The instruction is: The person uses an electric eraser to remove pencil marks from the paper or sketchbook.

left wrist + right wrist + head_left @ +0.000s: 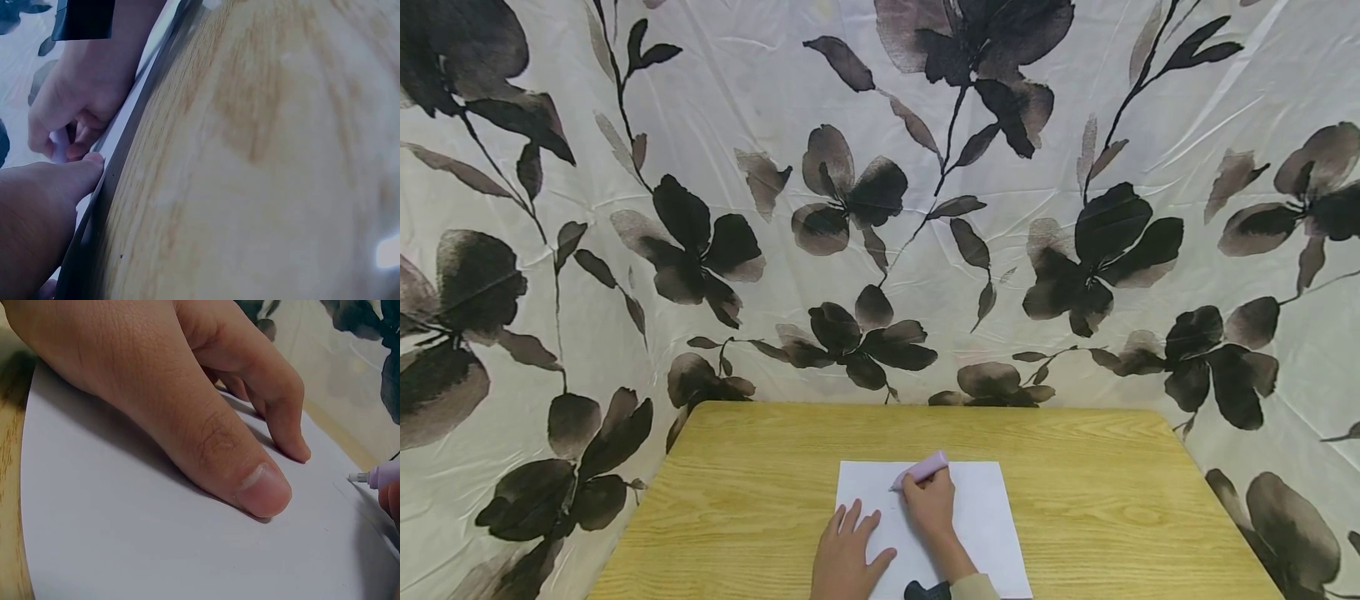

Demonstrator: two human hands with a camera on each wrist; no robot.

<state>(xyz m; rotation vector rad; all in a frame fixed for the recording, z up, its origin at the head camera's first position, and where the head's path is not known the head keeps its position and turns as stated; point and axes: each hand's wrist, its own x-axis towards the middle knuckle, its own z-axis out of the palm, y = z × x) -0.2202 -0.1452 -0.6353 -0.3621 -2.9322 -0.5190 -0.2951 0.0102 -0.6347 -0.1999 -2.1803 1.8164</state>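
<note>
A white sheet of paper lies on the wooden table. My right hand grips a thick lilac pen, its tip down at the upper left part of the sheet. In the right wrist view the pen has a narrow pale tip at the paper, with short faint marks close by. My left hand rests with spread fingers on the sheet's left side. Its thumb lies on the paper, left of the pen tip. The left wrist view shows the right hand beyond the left thumb.
The wooden table extends left, right and behind the paper. A white cloth with dark flower prints hangs behind the table and along both sides. A black strap and a beige sleeve show at the right wrist.
</note>
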